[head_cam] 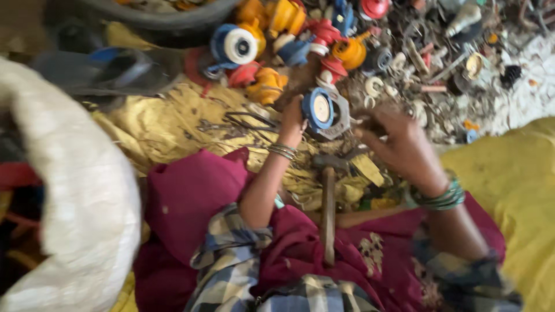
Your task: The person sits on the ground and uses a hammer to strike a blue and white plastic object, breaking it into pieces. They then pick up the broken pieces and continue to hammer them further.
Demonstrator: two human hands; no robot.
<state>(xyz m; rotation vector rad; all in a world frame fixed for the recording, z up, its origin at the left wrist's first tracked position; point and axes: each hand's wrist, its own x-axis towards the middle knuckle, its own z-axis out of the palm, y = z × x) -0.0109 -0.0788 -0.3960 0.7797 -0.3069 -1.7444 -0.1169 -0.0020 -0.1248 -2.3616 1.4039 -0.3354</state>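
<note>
My left hand (293, 122) grips a blue round part with a white centre fixed in a grey metal bracket (324, 112), held above a yellow cloth. My right hand (399, 141) is at the bracket's right side, fingers curled against it. Bangles ring both wrists. A hammer (328, 202) with a wooden handle lies on my lap, its head pointing away from me, just below both hands.
A heap of blue, yellow, orange and red plastic parts (277, 40) lies beyond the hands. Grey metal scrap (439, 63) spreads at the upper right. A white sack (75, 190) bulges at the left. Dark sandals (104, 69) lie at the upper left, yellow fabric (520, 190) at the right.
</note>
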